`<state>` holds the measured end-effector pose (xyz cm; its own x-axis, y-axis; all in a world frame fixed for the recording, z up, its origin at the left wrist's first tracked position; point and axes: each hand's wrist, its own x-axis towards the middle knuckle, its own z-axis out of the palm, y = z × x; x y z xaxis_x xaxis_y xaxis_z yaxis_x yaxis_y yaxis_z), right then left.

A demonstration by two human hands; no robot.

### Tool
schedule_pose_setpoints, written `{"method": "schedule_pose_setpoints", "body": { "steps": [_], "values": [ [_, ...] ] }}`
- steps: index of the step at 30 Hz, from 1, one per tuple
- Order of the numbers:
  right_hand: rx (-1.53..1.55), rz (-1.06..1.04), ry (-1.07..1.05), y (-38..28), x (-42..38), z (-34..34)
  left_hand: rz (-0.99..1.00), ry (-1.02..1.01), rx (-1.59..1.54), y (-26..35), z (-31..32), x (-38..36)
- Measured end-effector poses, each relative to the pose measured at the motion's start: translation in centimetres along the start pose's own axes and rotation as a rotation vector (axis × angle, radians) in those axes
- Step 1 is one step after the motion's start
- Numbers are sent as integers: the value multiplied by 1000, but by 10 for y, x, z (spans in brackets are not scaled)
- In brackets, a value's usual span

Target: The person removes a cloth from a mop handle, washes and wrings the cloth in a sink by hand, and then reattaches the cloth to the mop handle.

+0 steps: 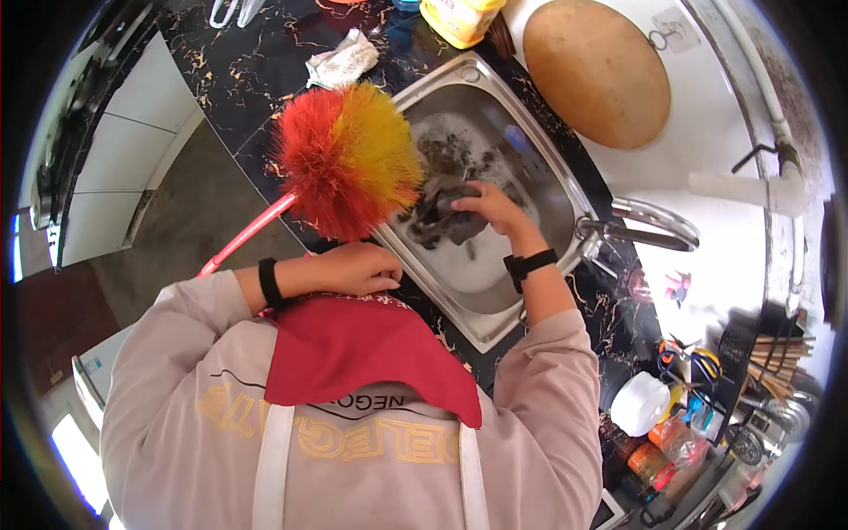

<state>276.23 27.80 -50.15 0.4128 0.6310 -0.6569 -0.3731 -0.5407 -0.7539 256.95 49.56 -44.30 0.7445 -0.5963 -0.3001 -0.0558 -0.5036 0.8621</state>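
My right hand (495, 209) reaches into the steel sink (484, 330), its fingers closed on a dark grey cloth (461, 221). The wet cloth lies bunched in white suds with dark patches. My left hand (360, 268) is curled at the sink's near-left edge, and what its fingers hold, if anything, is hidden. Just beyond it is a round duster (349, 159) with red and yellow bristles. Its pink handle (249, 231) slants down towards my left sleeve.
A chrome faucet (649, 230) stands at the sink's right side. A round wooden board (597, 72) hangs on the wall. On the black counter are a crumpled whitish cloth (343, 60), a yellow tub (461, 19), a white round container (639, 404) and scissors (705, 364).
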Motion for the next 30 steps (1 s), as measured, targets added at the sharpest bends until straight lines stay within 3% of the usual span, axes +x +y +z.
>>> {"method": "schedule_pose_setpoints", "body": {
  "steps": [1,2,4,5,6,8,11,12,14,15,17,18,20,21,22,23,24,26,27,29,30],
  "values": [
    [225,-29,31,-19,-21,0,23,-27,-27,1,1,8],
    [225,-29,42,-17,-27,-3,33,-32,-25,2,4,17],
    [431,-257,162,-11,-35,-9,29,-3,-42,5,9,34],
    [361,-210,309,2,-28,-15,-23,-6,-69,6,10,45],
    [361,-209,315,4,-29,-15,-18,-10,-69,7,13,55],
    [-302,212,554,7,-29,-14,-78,114,-81,4,21,77],
    [-414,49,610,80,2,-20,-172,205,-78,-5,32,107],
    [-420,54,602,77,-3,-22,-176,208,-88,-2,34,114],
    [-113,-18,315,53,-27,-21,-291,438,0,3,38,124],
    [-114,-12,312,46,-34,-22,-224,528,-50,-11,47,135],
    [170,-104,90,35,-47,-26,-117,642,44,-18,46,145],
    [172,-97,91,29,-55,-29,-5,756,144,-23,44,151],
    [69,-104,-54,20,-69,-36,75,769,186,-34,39,156],
    [79,-97,-53,17,-76,-37,-28,597,204,-35,34,155],
    [-122,-156,77,14,-81,-38,-128,426,223,-42,30,155],
    [-325,-214,208,14,-85,-40,-130,406,177,-50,27,155],
    [-318,-210,211,25,-83,-43,-130,398,176,-47,26,152],
    [-667,-290,357,51,-75,-48,-350,432,103,-33,24,141],
    [-660,-286,360,53,-75,-47,-349,424,104,-32,27,138],
    [-801,-164,375,55,-73,-46,-209,721,259,-31,33,134],
    [-800,-163,373,57,-69,-47,-211,720,259,-27,31,132]
  ]
}}
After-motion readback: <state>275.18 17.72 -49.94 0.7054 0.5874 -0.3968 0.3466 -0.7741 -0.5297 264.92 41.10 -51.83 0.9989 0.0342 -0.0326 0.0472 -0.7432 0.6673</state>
